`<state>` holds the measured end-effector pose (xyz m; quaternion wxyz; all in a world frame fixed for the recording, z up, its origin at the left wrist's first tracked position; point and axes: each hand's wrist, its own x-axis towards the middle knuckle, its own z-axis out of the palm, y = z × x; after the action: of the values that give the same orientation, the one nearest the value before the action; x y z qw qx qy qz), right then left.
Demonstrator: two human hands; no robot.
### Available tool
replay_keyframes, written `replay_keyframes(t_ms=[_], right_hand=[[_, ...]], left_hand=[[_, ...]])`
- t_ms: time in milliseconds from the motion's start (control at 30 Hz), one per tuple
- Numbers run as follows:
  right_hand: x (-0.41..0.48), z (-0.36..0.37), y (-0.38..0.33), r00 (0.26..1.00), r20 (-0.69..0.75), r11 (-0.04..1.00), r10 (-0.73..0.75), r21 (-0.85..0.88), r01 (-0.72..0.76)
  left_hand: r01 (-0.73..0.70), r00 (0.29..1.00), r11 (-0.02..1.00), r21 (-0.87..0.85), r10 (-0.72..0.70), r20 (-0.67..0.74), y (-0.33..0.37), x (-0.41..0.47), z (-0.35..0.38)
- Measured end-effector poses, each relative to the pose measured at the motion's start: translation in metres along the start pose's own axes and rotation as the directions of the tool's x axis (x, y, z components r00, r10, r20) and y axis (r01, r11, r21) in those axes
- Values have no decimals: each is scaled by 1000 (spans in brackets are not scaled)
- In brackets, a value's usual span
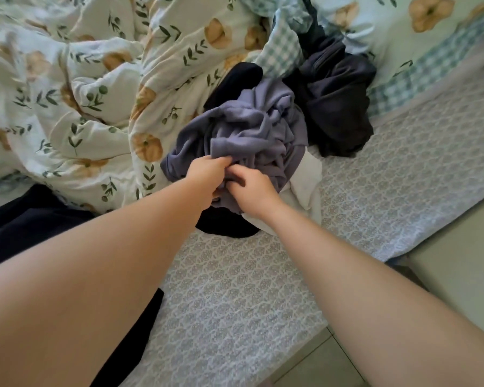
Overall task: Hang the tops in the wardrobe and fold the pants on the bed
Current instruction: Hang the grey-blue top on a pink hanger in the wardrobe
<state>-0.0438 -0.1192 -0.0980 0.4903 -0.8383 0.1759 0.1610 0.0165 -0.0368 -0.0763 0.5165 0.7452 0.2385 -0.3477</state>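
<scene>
A crumpled purple-grey garment [249, 127] tops a pile of clothes on the bed. My left hand [204, 174] grips its near edge, fingers curled into the cloth. Right beside it my right hand [252, 188] pinches the same garment's lower fold. Under the purple cloth lie a white garment [305, 185] and a black one [224, 224]. A dark charcoal garment [338, 101] is heaped behind to the right. Whether the purple piece is a top or pants cannot be told.
A bunched floral duvet [90, 88] fills the bed's left and far side. A dark navy garment [25, 219] lies at the left edge under my arm. The patterned grey sheet [235, 297] is bare in front. A pale floor [458, 258] lies to the right.
</scene>
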Motion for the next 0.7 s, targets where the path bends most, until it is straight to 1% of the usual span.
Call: replay_keyframes(t_ms=[67, 100, 167, 267, 300, 333, 400, 433, 533, 600, 633, 667, 700], right_hand=[[-16, 3, -2, 998, 47, 996, -33, 88, 29], [-21, 3, -3, 999, 36, 992, -38, 124, 33], [-30, 2, -9, 999, -39, 992, -22, 122, 27], [-42, -5, -18, 987, -158, 995, 38, 102, -22], [-47, -6, -19, 985, -167, 994, 51, 107, -33], [-53, -6, -22, 986, -165, 997, 28, 76, -15], [-66, -1, -29, 988, -146, 998, -49, -37, 44], [-73, 3, -36, 984, -163, 995, -75, -76, 64], [-89, 12, -61, 941, -311, 988, -135, -118, 103], [-96, 12, -75, 914, -397, 997, -80, -53, 64], [-101, 7, -82, 914, -406, 1000, -4, 24, 15], [-107, 2, -89, 918, -390, 993, 71, 113, -29], [-114, -3, -97, 921, -370, 981, 123, 184, -57]], left_hand=[[-7, 999, 1000, -28, 5, -47, -2, -8, -10], [-22, 998, 998, -53, 19, -58, -4, -13, -14], [-69, 997, 992, -108, 64, -50, -7, -24, -21], [-157, 987, 979, -131, 149, -66, -7, -43, -35], [-155, 987, 975, -162, 145, -73, -5, -51, -40], [-130, 991, 968, -213, 119, -67, -3, -59, -44], [-68, 998, 939, -336, 66, -19, 3, -76, -50], [-41, 999, 924, -381, 48, 11, 6, -85, -52], [-2, 996, 909, -416, 39, 82, 13, -117, -58], [-5, 991, 904, -428, 62, 119, 16, -138, -63], [-16, 990, 897, -442, 76, 119, 19, -146, -69], [-39, 991, 896, -443, 92, 99, 22, -155, -76], [-86, 993, 914, -396, 111, 40, 25, -161, -85]])
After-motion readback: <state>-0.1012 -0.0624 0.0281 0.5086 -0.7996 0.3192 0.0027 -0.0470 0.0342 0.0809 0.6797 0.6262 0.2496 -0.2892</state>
